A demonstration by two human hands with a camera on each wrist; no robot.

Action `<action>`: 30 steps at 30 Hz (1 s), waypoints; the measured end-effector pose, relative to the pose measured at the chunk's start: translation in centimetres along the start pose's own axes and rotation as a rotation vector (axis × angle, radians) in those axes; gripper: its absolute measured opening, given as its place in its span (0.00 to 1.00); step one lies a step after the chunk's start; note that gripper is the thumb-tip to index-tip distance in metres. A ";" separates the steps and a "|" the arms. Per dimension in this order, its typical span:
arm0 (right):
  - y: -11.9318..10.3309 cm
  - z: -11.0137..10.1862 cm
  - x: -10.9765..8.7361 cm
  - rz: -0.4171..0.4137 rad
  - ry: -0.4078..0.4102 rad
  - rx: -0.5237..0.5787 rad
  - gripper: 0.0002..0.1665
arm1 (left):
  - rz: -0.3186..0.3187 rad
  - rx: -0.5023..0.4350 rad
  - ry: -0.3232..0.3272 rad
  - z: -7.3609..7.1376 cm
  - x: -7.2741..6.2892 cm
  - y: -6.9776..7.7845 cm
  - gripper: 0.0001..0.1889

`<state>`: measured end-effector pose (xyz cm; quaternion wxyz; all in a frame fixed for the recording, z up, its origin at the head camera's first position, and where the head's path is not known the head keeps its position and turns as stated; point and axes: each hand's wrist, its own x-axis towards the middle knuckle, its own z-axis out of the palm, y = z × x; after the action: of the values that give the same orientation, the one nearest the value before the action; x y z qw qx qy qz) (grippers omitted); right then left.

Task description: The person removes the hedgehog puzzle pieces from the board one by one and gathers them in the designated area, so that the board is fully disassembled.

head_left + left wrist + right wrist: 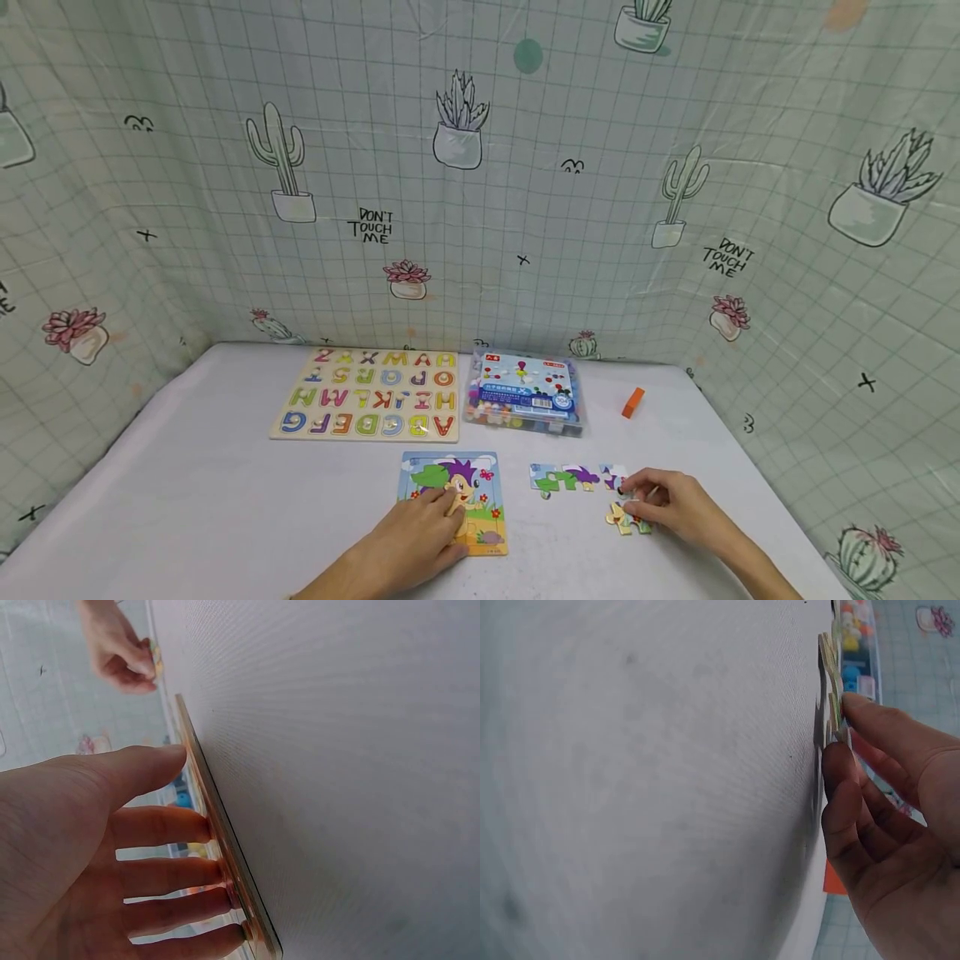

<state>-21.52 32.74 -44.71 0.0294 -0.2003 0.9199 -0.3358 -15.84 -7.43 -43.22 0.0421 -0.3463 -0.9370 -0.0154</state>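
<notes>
My left hand rests on a square jigsaw puzzle board printed with a purple-haired hedgehog, flowers and grass. In the left wrist view its fingers reach out straight, with the tips on the board's face. To the right, my right hand pinches a puzzle piece between thumb and fingers, low over the table; the fingers partly hide it. Loose yellow and green pieces lie under this hand. Left of it, a row of puzzle pieces shows blue sky, green leaf and purple hair.
A wooden alphabet board with coloured letters lies behind the left hand. Beside it stands a clear plastic case of coloured beads. An orange block lies at the back right. A patterned curtain hangs behind the white table.
</notes>
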 end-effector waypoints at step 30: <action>-0.9 0.3 -0.2 -0.045 0.041 -0.171 0.14 | -0.001 0.011 0.003 0.1 -0.1 0.1 0.25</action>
<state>-21.00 31.98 -44.38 -0.0144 -0.2157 0.9410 -0.2605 -15.71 -7.39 -43.34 0.0454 -0.3456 -0.9372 -0.0106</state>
